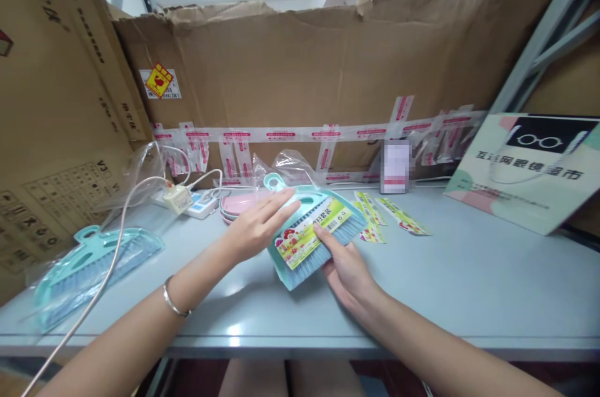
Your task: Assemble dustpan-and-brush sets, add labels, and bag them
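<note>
A teal dustpan [282,271] with a matching blue-bristled brush [307,267] is tilted above the table in front of me. Across the brush lies a yellow-green printed label card [312,236]. My right hand [349,272] grips the lower right edge, its thumb on the label and its other fingers underneath. Over the upper left part rests my left hand [257,225], fingers stretched out flat near the handle. Just behind are stacked pink dustpans [237,204], partly hidden by the left hand. Several loose label cards [403,217] lie to the right.
At the left lies another teal dustpan and brush set [96,262] in clear plastic. A white cable [112,266] runs across it from a power strip [202,204]. Cardboard [281,72] walls the back. A blurred upright object [394,167] and a paper bag [520,181] stand at right.
</note>
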The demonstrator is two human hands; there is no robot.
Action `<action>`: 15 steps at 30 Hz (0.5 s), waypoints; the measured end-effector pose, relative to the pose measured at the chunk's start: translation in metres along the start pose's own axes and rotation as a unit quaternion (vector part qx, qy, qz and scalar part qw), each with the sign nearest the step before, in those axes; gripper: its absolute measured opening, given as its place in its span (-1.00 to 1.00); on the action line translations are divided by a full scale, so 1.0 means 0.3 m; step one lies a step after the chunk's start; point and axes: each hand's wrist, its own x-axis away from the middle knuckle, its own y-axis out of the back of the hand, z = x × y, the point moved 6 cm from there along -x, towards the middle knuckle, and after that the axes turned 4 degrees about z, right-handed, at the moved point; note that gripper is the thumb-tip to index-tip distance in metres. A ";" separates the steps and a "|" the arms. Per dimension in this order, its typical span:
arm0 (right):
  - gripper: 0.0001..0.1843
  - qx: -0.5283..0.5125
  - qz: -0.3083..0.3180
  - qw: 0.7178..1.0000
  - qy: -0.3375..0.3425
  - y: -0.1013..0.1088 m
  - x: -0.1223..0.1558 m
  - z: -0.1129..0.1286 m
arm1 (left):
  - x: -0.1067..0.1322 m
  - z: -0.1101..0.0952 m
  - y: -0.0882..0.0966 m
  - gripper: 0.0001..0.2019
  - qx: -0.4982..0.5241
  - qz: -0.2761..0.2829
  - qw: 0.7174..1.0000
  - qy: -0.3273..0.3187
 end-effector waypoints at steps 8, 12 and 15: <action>-0.56 -0.076 -0.040 0.996 -0.028 -0.001 -0.021 -0.012 | 0.060 -0.006 0.009 -0.60 0.113 -0.008 0.994 0.001; -0.53 -0.086 -0.046 0.995 -0.020 -0.016 -0.018 0.009 | 0.129 0.109 0.086 -0.47 0.206 -0.293 0.895 0.266; -0.54 -0.084 -0.039 0.995 -0.029 -0.030 -0.007 0.002 | 0.152 0.178 0.000 -0.50 0.442 -0.303 0.695 0.479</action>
